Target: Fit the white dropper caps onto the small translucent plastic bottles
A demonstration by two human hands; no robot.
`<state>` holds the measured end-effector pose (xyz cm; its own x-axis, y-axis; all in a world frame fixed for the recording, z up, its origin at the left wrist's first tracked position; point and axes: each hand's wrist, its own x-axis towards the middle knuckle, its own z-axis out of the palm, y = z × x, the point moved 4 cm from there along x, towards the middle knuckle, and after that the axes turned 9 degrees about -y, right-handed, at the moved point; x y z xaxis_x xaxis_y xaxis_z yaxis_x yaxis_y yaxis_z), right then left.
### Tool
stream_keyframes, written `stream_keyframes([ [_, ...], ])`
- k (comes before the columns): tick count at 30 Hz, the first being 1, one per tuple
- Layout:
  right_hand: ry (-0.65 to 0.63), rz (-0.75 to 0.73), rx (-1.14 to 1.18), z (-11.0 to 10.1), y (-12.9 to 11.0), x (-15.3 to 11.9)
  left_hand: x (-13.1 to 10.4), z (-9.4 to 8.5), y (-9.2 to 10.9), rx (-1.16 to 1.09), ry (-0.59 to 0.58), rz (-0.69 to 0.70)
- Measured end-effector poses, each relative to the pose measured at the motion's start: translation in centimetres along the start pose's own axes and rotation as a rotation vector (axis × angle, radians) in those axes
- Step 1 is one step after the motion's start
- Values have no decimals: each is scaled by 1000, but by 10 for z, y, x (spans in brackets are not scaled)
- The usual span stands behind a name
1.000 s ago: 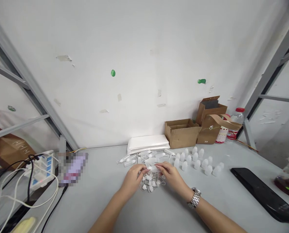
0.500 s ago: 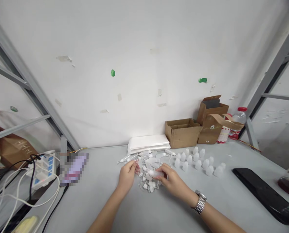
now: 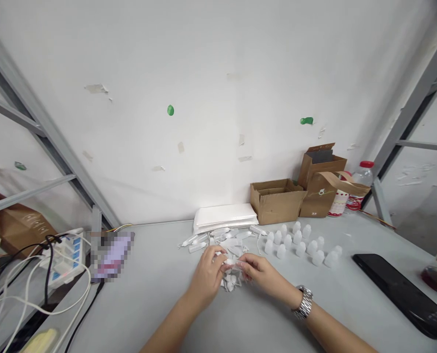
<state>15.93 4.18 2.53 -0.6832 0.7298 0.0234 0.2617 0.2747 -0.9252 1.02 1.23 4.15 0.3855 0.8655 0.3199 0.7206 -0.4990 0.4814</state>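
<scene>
Grey table (image 3: 159, 314) spreads out nearest, with a loose heap of small white parts (image 3: 231, 283) just below the fingers. Over the heap's far edge, the left hand (image 3: 206, 274) and right hand (image 3: 263, 272) nearly meet, both pinching a small white piece (image 3: 230, 263) whose exact form their fingertips hide. Working well here probably means a light, level pinch from both sides, clear of the loose parts beneath. Farther off lie slim white tubes (image 3: 232, 242), with frosted domed pieces (image 3: 300, 249) rightward, then a cardboard box (image 3: 279, 206) by the pale wall (image 3: 204, 73).
</scene>
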Motion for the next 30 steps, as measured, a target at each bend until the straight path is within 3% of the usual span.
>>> stream_keyframes([
  [6,82,-46,-140,2,-3,-3,0,4,-1,-189,-19,-105],
  [12,184,-253,-354,1,-8,-9,2,8,-6,-276,-42,-182],
  [18,149,-55,-155,1,-5,-6,1,6,-8,-233,37,-180],
  [24,224,-143,-174,-2,-9,-7,0,8,-10,-238,49,-197],
  [30,131,-51,-173,1,-4,-3,1,6,-11,-220,61,-186],
])
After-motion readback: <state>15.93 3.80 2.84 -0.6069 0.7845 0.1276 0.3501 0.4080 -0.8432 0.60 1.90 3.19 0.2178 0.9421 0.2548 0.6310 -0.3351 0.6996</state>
